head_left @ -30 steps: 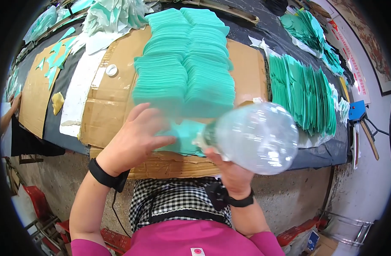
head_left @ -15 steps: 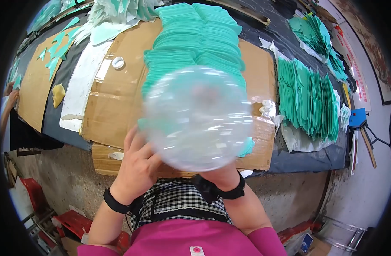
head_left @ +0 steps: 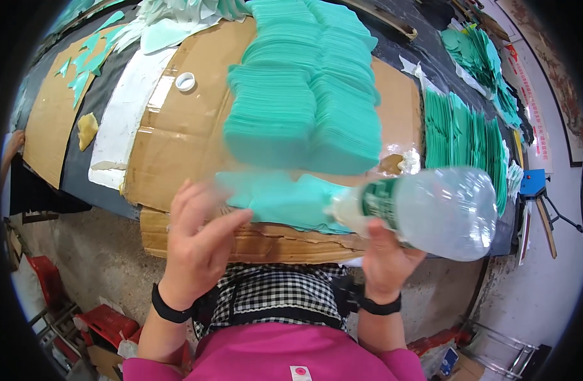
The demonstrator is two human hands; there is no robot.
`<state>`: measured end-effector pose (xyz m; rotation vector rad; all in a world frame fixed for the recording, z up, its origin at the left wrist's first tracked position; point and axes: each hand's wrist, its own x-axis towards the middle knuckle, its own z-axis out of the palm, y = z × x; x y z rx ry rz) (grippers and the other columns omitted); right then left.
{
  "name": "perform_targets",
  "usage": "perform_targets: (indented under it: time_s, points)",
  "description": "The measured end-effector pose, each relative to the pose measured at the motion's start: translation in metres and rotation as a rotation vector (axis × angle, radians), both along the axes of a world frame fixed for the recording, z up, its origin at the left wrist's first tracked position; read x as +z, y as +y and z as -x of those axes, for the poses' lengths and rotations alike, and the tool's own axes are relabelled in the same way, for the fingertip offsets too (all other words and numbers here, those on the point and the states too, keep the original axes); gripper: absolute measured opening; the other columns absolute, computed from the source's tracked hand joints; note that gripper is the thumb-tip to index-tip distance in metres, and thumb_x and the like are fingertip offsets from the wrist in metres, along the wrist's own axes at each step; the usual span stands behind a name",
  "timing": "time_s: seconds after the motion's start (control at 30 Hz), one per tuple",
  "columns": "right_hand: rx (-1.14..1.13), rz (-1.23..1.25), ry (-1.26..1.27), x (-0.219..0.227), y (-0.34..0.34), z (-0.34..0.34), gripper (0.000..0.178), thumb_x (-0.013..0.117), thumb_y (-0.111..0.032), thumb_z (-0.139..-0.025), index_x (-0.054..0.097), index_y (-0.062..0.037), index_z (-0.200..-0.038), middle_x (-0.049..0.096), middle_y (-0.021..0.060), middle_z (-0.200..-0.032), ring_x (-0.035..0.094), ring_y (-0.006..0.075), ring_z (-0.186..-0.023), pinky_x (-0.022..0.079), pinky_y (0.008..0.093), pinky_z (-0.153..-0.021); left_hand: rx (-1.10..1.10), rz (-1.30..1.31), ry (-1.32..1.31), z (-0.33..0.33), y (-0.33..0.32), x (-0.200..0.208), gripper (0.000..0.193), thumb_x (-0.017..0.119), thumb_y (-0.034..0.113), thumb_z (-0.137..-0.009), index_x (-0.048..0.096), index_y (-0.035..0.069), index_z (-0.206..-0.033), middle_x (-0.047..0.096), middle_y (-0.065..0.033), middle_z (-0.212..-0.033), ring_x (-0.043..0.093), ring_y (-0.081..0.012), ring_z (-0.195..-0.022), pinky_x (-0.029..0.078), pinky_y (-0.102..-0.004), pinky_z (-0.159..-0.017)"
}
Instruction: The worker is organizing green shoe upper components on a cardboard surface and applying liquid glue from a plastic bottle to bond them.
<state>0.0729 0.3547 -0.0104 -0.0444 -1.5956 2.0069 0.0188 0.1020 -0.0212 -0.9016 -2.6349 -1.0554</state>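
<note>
My right hand (head_left: 388,260) is wrapped round a large clear plastic bottle (head_left: 447,213) with a green label. The bottle is tipped on its side. Its white neck end points left, over the right part of a few teal-green cut pieces (head_left: 275,202) of thin sheet. They lie near the front edge of the cardboard. By their left end is my left hand (head_left: 199,238), thumb and fingers apart, the fingertips smeared by motion. I cannot tell whether it touches the pieces. Beyond them, tall rows of stacked teal pieces (head_left: 304,82) stand on the cardboard (head_left: 170,140).
A white ring-shaped cap (head_left: 185,82) and a yellow sponge-like lump (head_left: 87,131) lie to the left. More teal pieces (head_left: 466,133) stand in a row at the right, near a blue tool (head_left: 533,183). Another person's hand (head_left: 15,143) shows at the far left.
The bottle has swung from in front of the stacks to the right and tipped over, its neck now toward the left. The teal pieces before me have come into view.
</note>
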Motion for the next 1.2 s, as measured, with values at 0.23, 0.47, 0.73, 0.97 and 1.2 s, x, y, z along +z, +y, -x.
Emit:
perform_targets:
  time_s: [0.23, 0.47, 0.73, 0.97, 1.2]
  points:
    - [0.322, -0.547, 0.047, 0.009, -0.063, 0.062, 0.068, 0.081, -0.008, -0.077, 0.053, -0.0003, -0.138, 0.059, 0.015, -0.135, 0.056, 0.0278, -0.122, 0.046, 0.0394, -0.103, 0.216, -0.034, -0.049, -0.015, -0.025, -0.013, 0.036, 0.067, -0.004, -0.072, 0.072, 0.006, -0.106, 0.061, -0.0167, -0.125, 0.055, -0.0404, -0.121, 0.039, -0.0531, -0.111]
    - [0.359, 0.178, -0.342, 0.015, -0.006, 0.005, 0.093, 0.086, -0.009, -0.08, 0.03, -0.0029, -0.155, 0.052, 0.016, -0.144, 0.055, 0.0291, -0.129, 0.045, 0.0444, -0.111, 0.193, 0.062, 0.047, -0.003, -0.036, 0.002, 0.03, 0.065, -0.005, -0.074, 0.073, 0.011, -0.099, 0.063, -0.0104, -0.121, 0.055, -0.0379, -0.12, 0.036, -0.0542, -0.111]
    - [0.251, -0.624, 0.145, 0.012, -0.005, 0.018, 0.057, 0.077, -0.018, -0.09, 0.053, 0.0017, -0.137, 0.062, 0.0154, -0.133, 0.056, 0.0314, -0.125, 0.047, 0.0425, -0.108, 0.021, 0.061, 0.019, 0.01, 0.019, -0.006, 0.029, 0.066, 0.0, -0.077, 0.074, 0.015, -0.101, 0.066, -0.0074, -0.111, 0.053, -0.0355, -0.117, 0.029, -0.0595, -0.113]
    - [-0.155, -0.399, -0.176, 0.005, 0.079, -0.017, 0.064, 0.079, 0.001, -0.084, 0.05, 0.0002, -0.141, 0.062, 0.0147, -0.131, 0.062, 0.0276, -0.119, 0.055, 0.0426, -0.1, -0.013, 0.122, 0.019, 0.008, 0.029, -0.015, 0.026, 0.064, -0.001, -0.082, 0.073, 0.013, -0.102, 0.065, -0.0048, -0.104, 0.054, -0.033, -0.109, 0.034, -0.0584, -0.11]
    - [-0.328, -0.183, -0.046, -0.01, 0.077, -0.035, 0.072, 0.085, 0.0, -0.079, 0.049, 0.0017, -0.142, 0.062, 0.0114, -0.13, 0.062, 0.0236, -0.116, 0.053, 0.0411, -0.1, -0.018, 0.128, -0.004, 0.011, 0.027, -0.015, 0.027, 0.061, -0.002, -0.08, 0.074, 0.011, -0.1, 0.065, -0.0051, -0.102, 0.054, -0.0327, -0.107, 0.035, -0.0586, -0.108]
